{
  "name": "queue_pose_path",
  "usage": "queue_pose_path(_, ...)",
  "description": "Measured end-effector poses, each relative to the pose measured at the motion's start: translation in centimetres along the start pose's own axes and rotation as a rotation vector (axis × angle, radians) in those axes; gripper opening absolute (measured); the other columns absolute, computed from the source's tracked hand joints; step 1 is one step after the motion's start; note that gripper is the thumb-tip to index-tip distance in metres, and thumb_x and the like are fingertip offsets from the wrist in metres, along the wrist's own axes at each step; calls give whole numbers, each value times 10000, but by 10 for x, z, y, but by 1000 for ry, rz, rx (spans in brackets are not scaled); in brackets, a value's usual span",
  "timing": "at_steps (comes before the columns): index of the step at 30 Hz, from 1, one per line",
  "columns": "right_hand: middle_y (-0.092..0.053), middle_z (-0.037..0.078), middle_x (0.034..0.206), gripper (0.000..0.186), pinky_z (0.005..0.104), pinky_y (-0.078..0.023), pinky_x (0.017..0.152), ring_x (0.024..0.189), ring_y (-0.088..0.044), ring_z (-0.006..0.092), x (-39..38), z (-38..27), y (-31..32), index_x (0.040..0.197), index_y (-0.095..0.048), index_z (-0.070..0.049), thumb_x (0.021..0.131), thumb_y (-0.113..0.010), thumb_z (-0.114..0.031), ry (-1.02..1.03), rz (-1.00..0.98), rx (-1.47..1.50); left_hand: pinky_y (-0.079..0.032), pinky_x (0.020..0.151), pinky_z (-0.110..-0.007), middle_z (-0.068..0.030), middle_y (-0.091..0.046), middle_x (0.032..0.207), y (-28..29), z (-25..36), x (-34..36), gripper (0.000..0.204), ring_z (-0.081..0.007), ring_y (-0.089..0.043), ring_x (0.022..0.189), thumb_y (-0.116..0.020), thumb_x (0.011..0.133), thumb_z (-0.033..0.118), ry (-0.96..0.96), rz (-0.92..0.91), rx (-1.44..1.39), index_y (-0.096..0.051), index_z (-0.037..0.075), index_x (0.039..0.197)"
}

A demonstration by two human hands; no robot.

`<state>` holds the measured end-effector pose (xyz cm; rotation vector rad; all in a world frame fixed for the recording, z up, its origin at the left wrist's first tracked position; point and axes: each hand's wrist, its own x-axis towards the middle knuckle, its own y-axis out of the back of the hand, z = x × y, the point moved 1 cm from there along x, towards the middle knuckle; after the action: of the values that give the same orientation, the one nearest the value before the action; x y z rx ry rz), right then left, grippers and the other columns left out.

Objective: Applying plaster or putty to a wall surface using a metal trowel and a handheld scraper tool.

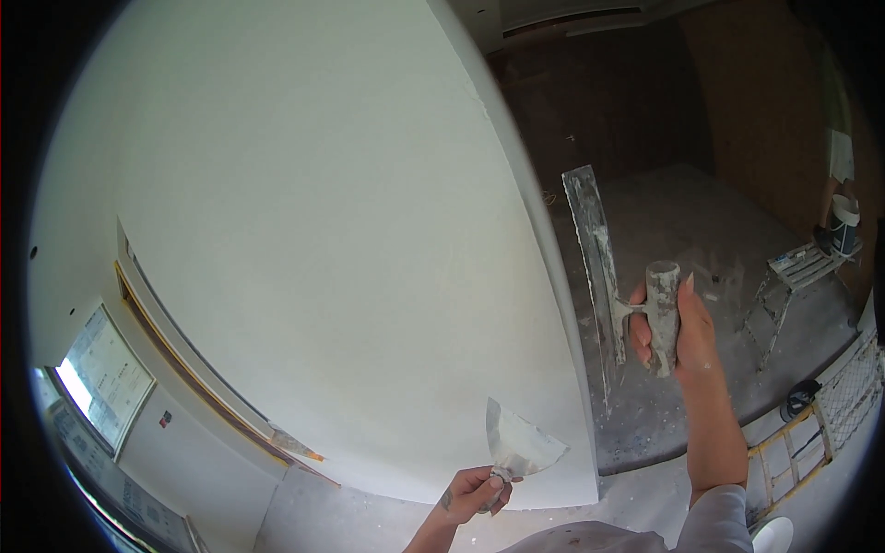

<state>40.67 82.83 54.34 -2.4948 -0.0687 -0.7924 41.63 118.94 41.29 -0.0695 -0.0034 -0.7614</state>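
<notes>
The person's right hand, right of centre in the frame, has its fingers wrapped firmly round the thick handle of a trowel, whose long, plaster-smeared blade runs up toward the top of the frame, just beside the edge of a white wall. I see the left hand at the bottom centre, closed snugly on the short handle of a scraper, its broad, fan-shaped blade tilted up in front of the wall; whether that blade touches the surface I can't tell. The wall fills most of the middle and upper left. Over at the far right a bucket sits on a spattered step platform, and a yellow ladder stands below it, toward the lower right corner
</notes>
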Motion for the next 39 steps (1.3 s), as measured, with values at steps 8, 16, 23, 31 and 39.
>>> queue_pose_path(8,-540,55,725,702,291,-403,544,634,-511,164,-95,93,42,1117,-593,10,960,-389,-643,-626,-620,333,-394,513,-251,-53,-575,743,-24,-34,33,379,-100,-490,552,-458,1042,289,-73,-453,-167,-594,-35,1185)
queue_pose_path(16,-597,64,816,434,284,-462,624,677,-565,115,-38,-55,-43,1106,-575,15,1037,-436,-390,-93,-168,-519,-396,484,-291,-91,-583,746,22,-12,32,466,-147,-491,545,-442,1037,364,-248,-368,-581,-588,-56,1177)
queue_pose_path(23,-587,9,759,449,253,-442,612,647,-520,74,83,-169,-180,1031,-615,-3,1018,-477,-430,666,235,-1434,-396,499,-293,-91,-575,737,11,-43,36,452,-151,-490,558,-438,1040,349,-151,-439,-527,-583,-55,1182)
queue_pose_path(31,-648,198,876,691,393,-487,785,830,-634,286,102,-171,-236,1020,-636,85,1032,-289,-512,-10,498,-1819,-392,496,-293,-99,-583,729,33,-51,39,472,-156,-497,559,-469,1027,373,-96,-404,-427,-595,-65,1150)
queue_pose_path(39,-566,151,649,419,377,-414,539,551,-558,250,25,-93,-155,1020,-528,33,1050,-390,-361,149,102,-1719,-420,526,-301,-110,-603,768,57,-45,29,416,-165,-526,576,-434,1043,275,-88,-392,-419,-572,-89,1189)
